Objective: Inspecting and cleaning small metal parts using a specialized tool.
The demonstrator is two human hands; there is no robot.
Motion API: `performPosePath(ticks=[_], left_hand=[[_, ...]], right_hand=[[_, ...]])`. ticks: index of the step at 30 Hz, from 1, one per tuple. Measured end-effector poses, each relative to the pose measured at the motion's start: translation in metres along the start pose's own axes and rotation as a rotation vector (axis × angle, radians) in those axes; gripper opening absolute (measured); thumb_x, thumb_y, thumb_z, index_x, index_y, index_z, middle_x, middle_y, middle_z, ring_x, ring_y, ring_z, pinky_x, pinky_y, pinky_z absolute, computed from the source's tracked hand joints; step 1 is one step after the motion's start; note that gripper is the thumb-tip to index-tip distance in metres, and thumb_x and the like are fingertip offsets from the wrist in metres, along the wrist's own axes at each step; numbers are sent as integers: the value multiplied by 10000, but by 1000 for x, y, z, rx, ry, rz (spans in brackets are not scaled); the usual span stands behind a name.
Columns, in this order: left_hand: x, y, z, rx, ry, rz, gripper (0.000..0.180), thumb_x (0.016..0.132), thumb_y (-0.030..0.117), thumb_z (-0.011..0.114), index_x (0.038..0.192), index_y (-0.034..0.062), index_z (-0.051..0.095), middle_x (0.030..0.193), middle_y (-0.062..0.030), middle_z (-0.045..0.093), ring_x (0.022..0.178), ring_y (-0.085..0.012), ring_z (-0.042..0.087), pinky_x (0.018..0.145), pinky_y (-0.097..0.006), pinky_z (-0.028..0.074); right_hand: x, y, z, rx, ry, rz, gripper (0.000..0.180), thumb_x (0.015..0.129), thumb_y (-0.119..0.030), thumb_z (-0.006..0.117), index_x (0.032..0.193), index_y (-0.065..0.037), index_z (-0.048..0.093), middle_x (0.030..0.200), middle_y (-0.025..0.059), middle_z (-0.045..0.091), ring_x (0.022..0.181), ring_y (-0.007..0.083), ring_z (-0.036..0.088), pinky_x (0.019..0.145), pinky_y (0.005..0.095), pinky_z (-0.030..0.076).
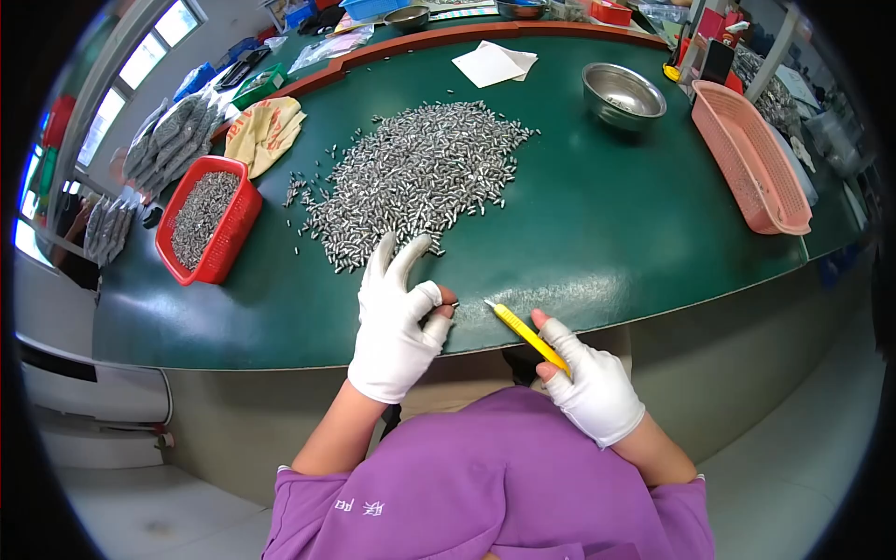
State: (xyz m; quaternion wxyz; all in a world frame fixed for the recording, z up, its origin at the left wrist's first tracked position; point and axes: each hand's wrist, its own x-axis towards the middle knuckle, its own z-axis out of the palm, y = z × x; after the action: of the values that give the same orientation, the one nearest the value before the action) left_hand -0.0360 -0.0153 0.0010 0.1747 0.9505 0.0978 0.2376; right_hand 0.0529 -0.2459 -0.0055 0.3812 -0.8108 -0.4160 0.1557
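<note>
One yellow tool (529, 337) sits in the right hand (595, 390), left hand (396, 327) pinching metal (455, 304).

Bright windows (142, 62) break the pale wall (222, 45) at left; light floor (775, 457) lies below the green surface (607, 224).

1. Purple top (448, 509), 2 short sleeves (308, 499) thinly edged in white.
2. 2 small white characters (372, 508) on its front.
3. Left hand (394, 322): white-gloved, 2 fingertips (448, 295) uncovered.
4. Right hand (595, 390): likewise.
</note>
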Motion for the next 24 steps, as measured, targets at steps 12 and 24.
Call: performPosePath(ticks=[12, 24], left_hand=[[3, 7, 1, -33, -6, -55, 151, 650, 16, 722, 745, 73, 619, 1361, -148, 516, 1339, -463, 359, 1059, -502, 357], [3, 4, 3, -27, -6, -46, 172, 640, 10, 718, 717, 77, 580, 1353, -149, 529, 1341, -470, 356, 1067, -490, 356]], right_hand=[[9, -16, 10, -339, -29, -138, 601, 848, -146, 569, 1435, -186, 445, 577, 57, 576, 502, 233, 592, 488, 386, 511], [10, -21, 13, -318, -7, -175, 617, 828, -138, 577, 1431, -164, 452, 568, 47, 567, 487, 225, 588, 480, 370, 504]])
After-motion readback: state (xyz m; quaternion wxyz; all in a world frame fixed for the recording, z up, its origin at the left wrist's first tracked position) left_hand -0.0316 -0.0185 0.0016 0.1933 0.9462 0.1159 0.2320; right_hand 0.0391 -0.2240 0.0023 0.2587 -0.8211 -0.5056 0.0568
